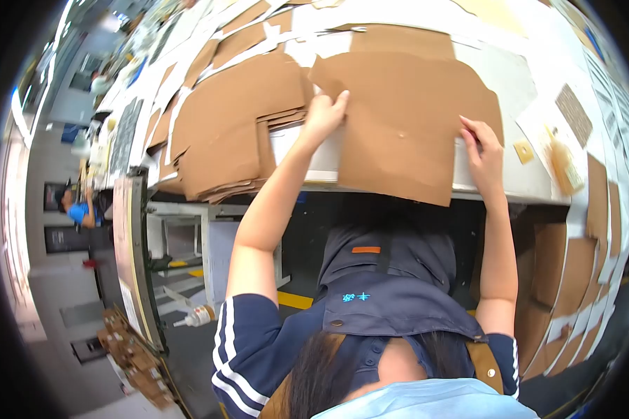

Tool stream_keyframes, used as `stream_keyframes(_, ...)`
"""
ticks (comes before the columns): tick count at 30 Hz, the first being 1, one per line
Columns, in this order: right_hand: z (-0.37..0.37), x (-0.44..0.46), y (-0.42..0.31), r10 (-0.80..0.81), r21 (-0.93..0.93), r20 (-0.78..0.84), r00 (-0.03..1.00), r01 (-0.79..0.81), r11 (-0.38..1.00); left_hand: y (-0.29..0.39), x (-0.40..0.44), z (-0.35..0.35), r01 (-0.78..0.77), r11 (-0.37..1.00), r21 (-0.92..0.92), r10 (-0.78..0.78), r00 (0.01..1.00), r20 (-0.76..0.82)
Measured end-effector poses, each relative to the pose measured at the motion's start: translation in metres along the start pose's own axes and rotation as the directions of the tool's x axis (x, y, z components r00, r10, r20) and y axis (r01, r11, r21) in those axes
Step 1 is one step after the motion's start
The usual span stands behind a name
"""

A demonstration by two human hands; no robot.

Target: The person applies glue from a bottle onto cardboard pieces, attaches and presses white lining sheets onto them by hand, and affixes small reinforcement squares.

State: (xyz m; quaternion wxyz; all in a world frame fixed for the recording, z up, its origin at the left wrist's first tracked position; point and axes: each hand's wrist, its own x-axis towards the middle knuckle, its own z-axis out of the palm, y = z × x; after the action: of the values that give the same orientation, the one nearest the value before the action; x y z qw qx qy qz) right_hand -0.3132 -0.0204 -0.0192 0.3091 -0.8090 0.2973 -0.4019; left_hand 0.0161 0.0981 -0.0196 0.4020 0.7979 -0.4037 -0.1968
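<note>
The step in hand looks like handling one brown sheet, which lies at the front of the table, its lower edge hanging over toward the person. The left hand pinches the sheet's left edge, thumb on top; the right hand is at the right edge with fingers bent and narrow (whether they grip or merely touch, I cannot tell). A stack of similar sheets lies just left. The next move probably calls for both edges supported, so the overhang doesn't fold.
</note>
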Motion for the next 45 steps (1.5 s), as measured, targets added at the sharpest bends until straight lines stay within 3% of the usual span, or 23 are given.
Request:
stream_keyframes(1, 0.001, -0.001, 0.002, -0.005, 0.037, -0.008, 1.0, 0.006, 0.999, 0.004, 0.0, -0.002, 0.049, 0.998, 0.05, -0.048, 0.998, -0.029)
stream_keyframes(2, 0.0, -0.002, 0.003, 0.026, 0.086, 0.0, 1.0, -0.026, 0.996, 0.006, -0.004, -0.004, 0.051, 0.996, -0.067, -0.055, 0.997, -0.059)
stream_keyframes(5, -0.003, -0.004, 0.007, 0.112, 0.17, 0.06, 0.992, -0.121, 0.978, 0.05, -0.022, -0.056, 0.191, 0.98, -0.059, -0.196, 0.975, -0.105)
stream_keyframes(7, -0.004, -0.005, 0.006, 0.126, 0.151, 0.087, 0.988, -0.138, 0.979, 0.054, -0.031, -0.091, -0.155, 0.964, -0.215, 0.068, 0.929, -0.364)
stream_keyframes(9, -0.004, -0.004, 0.005, 0.102, 0.075, 0.077, 0.992, -0.107, 0.991, 0.053, -0.04, -0.149, -0.002, 0.986, -0.168, -0.083, 0.866, -0.493)
stream_keyframes(11, -0.005, -0.003, 0.001, 0.11, 0.06, 0.083, 0.99, -0.115, 0.992, 0.024, -0.045, -0.219, -0.076, 0.983, -0.168, -0.022, 0.856, -0.517)
stream_keyframes(13, -0.004, -0.004, 0.0, 0.096, 0.045, 0.08, 0.992, -0.1, 0.994, -0.037, -0.043, -0.29, -0.065, 0.987, -0.149, -0.019, 0.865, -0.502)
stream_keyframes(16, -0.002, -0.003, 0.002, 0.04, 0.008, 0.106, 0.994, -0.041, 0.999, -0.113, -0.052, -0.338, 0.246, 0.897, -0.368, -0.384, 0.845, -0.372)
stream_keyframes(17, -0.003, -0.003, 0.001, 0.032, -0.013, 0.132, 0.991, -0.031, 0.999, -0.203, -0.047, -0.385, 0.382, 0.84, -0.384, -0.47, 0.867, -0.165)
stream_keyframes(18, -0.004, -0.001, 0.0, 0.026, -0.036, 0.152, 0.988, -0.021, 0.999, -0.248, -0.042, -0.368, 0.464, 0.882, -0.084, -0.429, 0.715, -0.552)
stream_keyframes(20, -0.001, 0.005, -0.005, -0.008, -0.038, 0.187, 0.982, 0.015, 0.999, -0.26, -0.037, -0.337, 0.541, 0.773, 0.333, -0.086, 0.608, -0.789)
stream_keyframes(21, 0.0, 0.007, -0.008, -0.018, -0.045, 0.205, 0.979, 0.028, 0.999, -0.244, -0.048, -0.313, 0.457, 0.749, 0.48, 0.032, 0.699, -0.715)
stream_keyframes(23, 0.006, 0.02, -0.011, -0.132, -0.127, 0.235, 0.963, 0.165, 0.978, -0.164, -0.063, -0.256, 0.445, 0.577, 0.685, -0.081, 0.865, -0.494)
stream_keyframes(25, 0.024, 0.048, -0.009, -0.238, -0.222, 0.277, 0.931, 0.303, 0.927, -0.121, -0.069, -0.221, 0.255, 0.516, 0.818, -0.091, 0.966, -0.243)
stream_keyframes(28, 0.051, 0.092, 0.011, -0.276, -0.386, 0.345, 0.897, 0.404, 0.83, -0.081, -0.09, -0.187, -0.043, 0.587, 0.809, 0.105, 0.994, -0.023)
stream_keyframes(31, 0.071, 0.13, 0.045, -0.446, -0.524, 0.3, 0.843, 0.536, 0.662, -0.055, -0.116, -0.194, -0.179, 0.607, 0.774, 0.212, 0.975, 0.058)
stream_keyframes(34, 0.075, 0.147, 0.058, -0.298, -0.583, 0.361, 0.884, 0.463, 0.668, -0.054, -0.14, -0.212, -0.174, 0.637, 0.751, 0.192, 0.979, 0.064)
stream_keyframes(37, 0.073, 0.161, 0.056, -0.182, -0.625, 0.502, 0.846, 0.5, 0.6, -0.069, -0.146, -0.224, -0.199, 0.66, 0.724, 0.277, 0.961, 0.012)
stream_keyframes(40, 0.074, 0.166, 0.045, -0.164, -0.671, 0.532, 0.831, 0.531, 0.518, -0.083, -0.139, -0.225, -0.095, 0.573, 0.814, 0.344, 0.929, -0.134)
stream_keyframes(43, 0.078, 0.174, 0.057, -0.331, -0.671, 0.312, 0.891, 0.453, 0.587, -0.094, -0.124, -0.228, 0.045, 0.69, 0.723, 0.327, 0.871, -0.366)
stream_keyframes(45, 0.075, 0.185, 0.066, -0.275, -0.619, 0.221, 0.936, 0.353, 0.702, -0.093, -0.12, -0.238, 0.069, 0.739, 0.67, 0.3, 0.857, -0.419)
